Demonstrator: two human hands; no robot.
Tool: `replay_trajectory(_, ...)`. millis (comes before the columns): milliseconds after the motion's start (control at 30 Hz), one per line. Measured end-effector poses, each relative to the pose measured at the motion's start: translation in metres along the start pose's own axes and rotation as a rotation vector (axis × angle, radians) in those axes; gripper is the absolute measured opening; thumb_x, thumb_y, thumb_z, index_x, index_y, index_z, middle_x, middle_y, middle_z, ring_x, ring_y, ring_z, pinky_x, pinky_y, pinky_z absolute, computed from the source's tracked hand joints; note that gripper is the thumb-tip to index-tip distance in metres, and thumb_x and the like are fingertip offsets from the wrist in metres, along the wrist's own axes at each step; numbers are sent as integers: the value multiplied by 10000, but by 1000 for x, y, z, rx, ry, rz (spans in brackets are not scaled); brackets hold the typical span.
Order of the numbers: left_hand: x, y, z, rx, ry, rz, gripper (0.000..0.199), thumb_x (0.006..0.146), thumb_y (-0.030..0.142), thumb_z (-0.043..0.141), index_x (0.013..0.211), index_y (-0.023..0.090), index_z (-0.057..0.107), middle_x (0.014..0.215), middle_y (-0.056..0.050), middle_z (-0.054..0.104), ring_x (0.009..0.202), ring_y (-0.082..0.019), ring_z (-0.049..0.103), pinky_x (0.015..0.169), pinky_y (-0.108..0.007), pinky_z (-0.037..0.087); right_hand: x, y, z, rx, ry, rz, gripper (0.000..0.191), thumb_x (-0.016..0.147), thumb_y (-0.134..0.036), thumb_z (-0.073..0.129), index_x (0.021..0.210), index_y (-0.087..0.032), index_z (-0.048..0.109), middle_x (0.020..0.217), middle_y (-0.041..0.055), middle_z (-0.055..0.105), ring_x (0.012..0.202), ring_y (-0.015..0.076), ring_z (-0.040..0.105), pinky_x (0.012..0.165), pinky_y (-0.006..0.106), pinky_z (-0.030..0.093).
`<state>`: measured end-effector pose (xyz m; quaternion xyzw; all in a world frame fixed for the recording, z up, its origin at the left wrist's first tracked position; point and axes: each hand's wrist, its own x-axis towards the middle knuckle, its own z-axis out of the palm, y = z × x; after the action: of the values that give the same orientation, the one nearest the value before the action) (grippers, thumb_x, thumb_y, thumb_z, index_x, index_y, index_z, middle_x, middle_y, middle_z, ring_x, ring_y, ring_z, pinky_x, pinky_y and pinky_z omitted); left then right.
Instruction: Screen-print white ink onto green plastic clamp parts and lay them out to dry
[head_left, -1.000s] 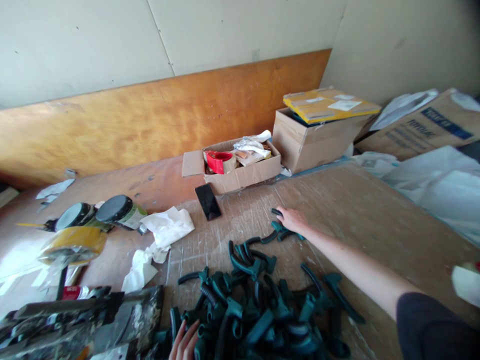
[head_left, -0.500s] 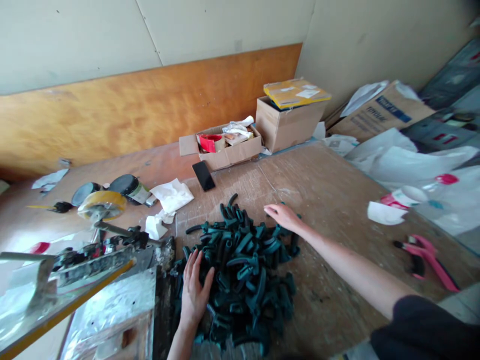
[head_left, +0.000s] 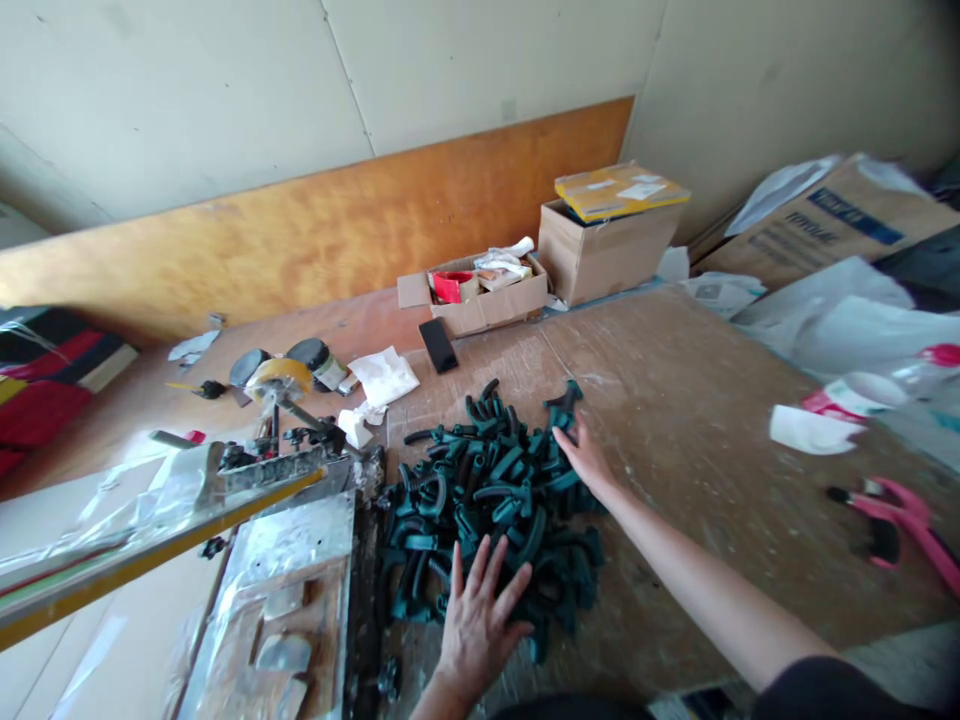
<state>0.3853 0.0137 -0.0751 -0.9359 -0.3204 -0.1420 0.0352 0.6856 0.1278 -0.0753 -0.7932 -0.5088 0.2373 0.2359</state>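
Note:
A heap of dark green and black curved plastic handles (head_left: 510, 490) lies on the brown worktable (head_left: 675, 420) before me. My left hand (head_left: 484, 610) rests with spread fingers over the near edge of the heap and holds nothing. At the far right edge of the heap is my right hand (head_left: 589, 458). Its thumb and fingers close around the lower end of one dark green plastic handle (head_left: 566, 397), which points up and away from me. The fingertips on its far side are partly hidden.
To the left stands a metal fixture (head_left: 285, 465) with a yellow-edged bar. Behind the heap are a black phone (head_left: 438, 345), white paper (head_left: 384, 378), an open carton (head_left: 487, 315) and a taller box (head_left: 592, 255). A pink and black tool (head_left: 900, 515) and a paper cup (head_left: 855, 395) lie right.
My view has swung left. My left hand has moved from the heap's left side to its near edge. One handle now shows in my right hand, beyond the fingers.

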Motion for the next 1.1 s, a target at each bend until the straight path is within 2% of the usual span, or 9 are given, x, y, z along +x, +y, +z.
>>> replay_trajectory(100,9,-10,2,-27,-35,-22,813,726,575,662,1440,371,328,1507,-57,374,1392,-294,309,1158,-584,99,-2,-28,4,49,-83,-124,465,903,-469,437,1215,-176,616,1338,107,502,1213,231,492,1039,334,365)
replay_trajectory(233,13,-18,1,-30,-29,7,790,758,507,668,1447,324,329,1452,-43,460,1367,-273,360,1136,-530,263,-16,-44,2,17,-86,-264,511,803,-380,613,1270,-175,580,1443,108,404,1286,248,417,1094,379,310)
replay_trajectory(467,-7,-21,0,90,123,58,620,826,306,618,1410,245,417,1427,-54,490,1347,-245,395,1142,-452,277,-40,-42,-21,130,-152,-588,417,855,-263,520,1265,-261,591,1461,47,394,1248,220,482,1081,402,352)
replay_trajectory(533,-23,-20,5,90,173,-37,629,830,288,609,1422,260,398,1429,-67,485,1341,-258,403,1132,-471,287,-34,-31,-30,160,-92,-561,422,868,-300,506,1281,-247,576,1428,57,440,1244,220,487,1078,403,362)
replay_trajectory(633,-55,-15,19,38,254,-336,768,811,307,623,1484,299,254,1496,-105,376,1363,-330,354,1073,-568,332,-19,4,-35,139,72,-427,444,887,-421,464,1253,-206,593,1325,85,550,1215,237,513,1066,429,378)
replay_trajectory(800,-84,6,50,-68,317,-754,943,776,341,647,1513,310,59,1574,-132,160,1412,-387,222,1029,-633,351,-16,59,2,87,161,-237,599,857,-595,382,1138,-138,648,1237,157,600,1193,294,521,1057,477,369)
replay_trajectory(933,-68,19,61,-200,266,-907,851,805,375,613,1499,238,140,1545,-175,233,1427,-366,189,1063,-635,301,-41,47,33,96,10,-184,579,880,-623,336,1105,-194,652,1182,116,638,1147,275,557,1002,438,420)
replay_trajectory(1033,-56,20,59,-272,163,-999,799,815,406,596,1475,215,187,1528,-193,271,1427,-363,192,1064,-700,203,-48,25,28,117,-95,-291,561,902,-617,310,1062,-209,659,1107,95,671,1064,254,601,945,380,448)
replay_trajectory(1100,-52,18,56,-298,118,-1018,760,809,405,600,1453,212,245,1520,-184,299,1429,-350,194,1075,-704,159,-37,15,16,79,-195,-324,594,916,-621,262,868,-208,686,921,91,707,916,249,647,863,349,474)
